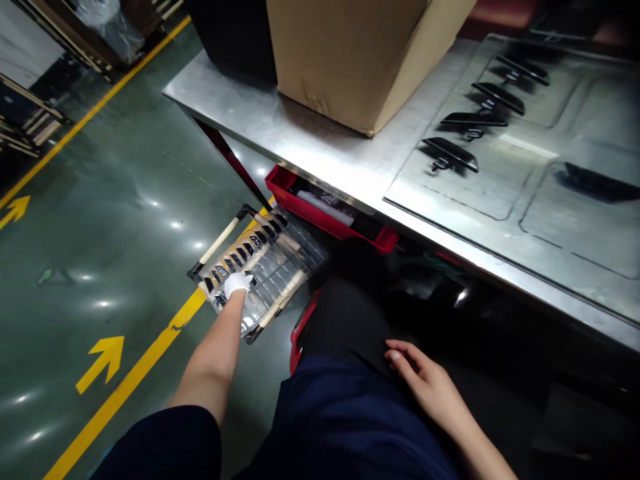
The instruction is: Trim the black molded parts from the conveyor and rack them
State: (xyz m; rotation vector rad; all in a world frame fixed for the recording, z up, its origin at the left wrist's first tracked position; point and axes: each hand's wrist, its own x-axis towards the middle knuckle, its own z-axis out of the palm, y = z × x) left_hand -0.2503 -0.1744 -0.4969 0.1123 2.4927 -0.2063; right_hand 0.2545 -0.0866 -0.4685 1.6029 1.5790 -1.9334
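My left hand (237, 285), in a white glove, reaches down to a clear plastic tray (273, 283) with many pockets. The tray lies on a low rack of pale tubes (220, 239) with black joints. Close at the gloved fingers is a dark part (251, 279) that looks like a rear-view mirror; the fingers appear closed on it, though the grip is partly hidden. A row of similar black parts (242, 253) fills the tray's far-left side. My bare right hand (425, 380) hovers by my right thigh, holding nothing, its fingers loosely bent and apart.
On the metal table (225, 100) stand a cardboard box (340, 67) and several black rear-view mirrors (453, 155) on a clear sheet. A red bin (325, 213) sits beneath the table's edge. Yellow lines (185, 310) and arrows (105, 360) mark the green floor.
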